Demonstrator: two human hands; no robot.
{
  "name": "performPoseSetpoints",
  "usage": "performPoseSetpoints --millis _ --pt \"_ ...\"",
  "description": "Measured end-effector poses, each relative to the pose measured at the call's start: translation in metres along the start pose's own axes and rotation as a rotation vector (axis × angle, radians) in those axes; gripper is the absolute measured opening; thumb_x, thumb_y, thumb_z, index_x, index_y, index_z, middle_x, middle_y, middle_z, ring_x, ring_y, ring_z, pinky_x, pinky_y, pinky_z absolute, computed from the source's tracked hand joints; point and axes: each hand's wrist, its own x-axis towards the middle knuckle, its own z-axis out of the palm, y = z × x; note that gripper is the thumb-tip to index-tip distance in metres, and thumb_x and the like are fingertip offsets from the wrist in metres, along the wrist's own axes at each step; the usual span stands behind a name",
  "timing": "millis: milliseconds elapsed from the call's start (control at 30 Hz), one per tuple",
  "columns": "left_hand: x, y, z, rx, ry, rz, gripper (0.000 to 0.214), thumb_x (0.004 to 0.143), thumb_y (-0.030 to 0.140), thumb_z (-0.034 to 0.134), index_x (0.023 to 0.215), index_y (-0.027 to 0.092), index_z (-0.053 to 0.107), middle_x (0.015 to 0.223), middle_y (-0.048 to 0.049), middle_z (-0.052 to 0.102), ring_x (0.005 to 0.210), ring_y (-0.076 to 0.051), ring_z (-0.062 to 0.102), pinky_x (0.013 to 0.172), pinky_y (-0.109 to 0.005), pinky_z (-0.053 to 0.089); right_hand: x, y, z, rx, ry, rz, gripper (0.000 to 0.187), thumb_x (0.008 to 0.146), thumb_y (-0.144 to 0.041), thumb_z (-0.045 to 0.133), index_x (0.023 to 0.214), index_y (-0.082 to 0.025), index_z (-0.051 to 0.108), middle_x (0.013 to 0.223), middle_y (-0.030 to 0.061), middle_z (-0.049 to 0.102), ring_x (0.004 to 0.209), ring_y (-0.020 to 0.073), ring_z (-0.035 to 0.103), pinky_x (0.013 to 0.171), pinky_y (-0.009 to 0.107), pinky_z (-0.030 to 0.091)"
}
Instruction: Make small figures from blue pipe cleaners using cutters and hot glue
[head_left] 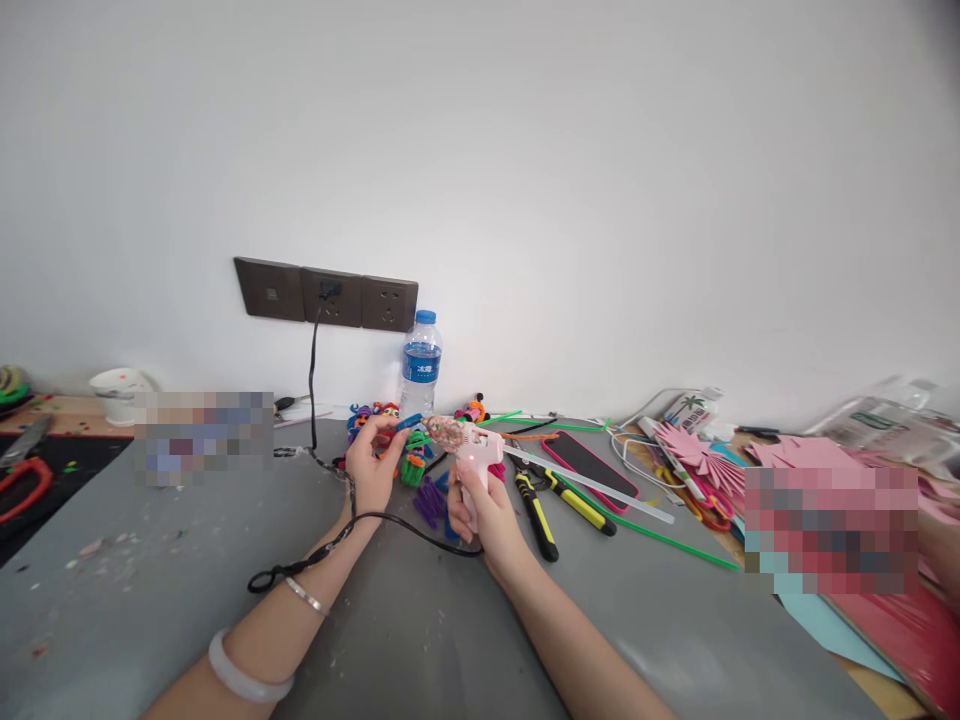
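Observation:
My right hand [478,500] is wrapped round the handle of a pale pink glue gun [484,448]. A long clear glue stick [592,484] juts from its back end. The nozzle side, smeared with brownish glue, points left toward my left hand [373,465]. Between thumb and fingers, that hand pinches a small blue fuzzy piece [409,421], seemingly pipe cleaner, close to the nozzle; whether they touch I cannot tell. Below and behind lie purple pipe cleaner pieces [430,500] and a green-and-orange figure [413,466]. The black cord [390,517] loops across my left forearm.
A water bottle [421,365] stands by the wall below a socket panel [330,295]. Right of the glue gun lie yellow-black pliers [536,515], a phone [592,470] and a green pipe cleaner [675,545]. Pink folded paper [701,460] is farther right; orange-handled scissors [26,488] lie far left.

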Motion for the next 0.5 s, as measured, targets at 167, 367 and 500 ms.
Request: performPoseSetpoints --millis 167,367,500 --pt "0.0003 -0.0023 -0.0001 0.010 -0.005 0.000 0.014 0.080 0.034 0.066 0.084 0.020 0.064 0.080 -0.0020 0.069 0.072 -0.017 0.064 0.070 -0.028 0.051 -0.0012 -0.0037 0.0026 -0.001 0.001 -0.007 0.049 0.075 -0.063 0.066 0.073 -0.018 0.049 0.040 -0.0111 0.039 0.028 0.0018 0.028 0.031 0.016 0.019" --pt "0.0011 -0.0002 -0.0006 -0.011 -0.018 -0.005 0.016 0.080 0.036 0.066 0.083 0.020 0.064 0.080 -0.0026 0.068 0.072 -0.018 0.064 0.070 -0.028 0.051 -0.0021 -0.0048 0.0019 0.005 0.003 -0.008 0.048 0.076 -0.062 0.066 0.073 -0.018 0.049 0.041 -0.0111 0.039 0.029 0.0015 0.027 0.031 0.016 0.020" --pt "0.0006 0.0005 0.0002 -0.029 -0.014 -0.017 0.014 0.080 0.034 0.066 0.083 0.020 0.064 0.079 -0.0022 0.068 0.071 -0.017 0.063 0.069 -0.027 0.050 -0.0013 -0.0026 0.0002 -0.003 -0.005 -0.006 0.049 0.075 -0.063 0.067 0.073 -0.018 0.049 0.041 -0.0111 0.039 0.029 0.0014 0.027 0.031 0.016 0.021"
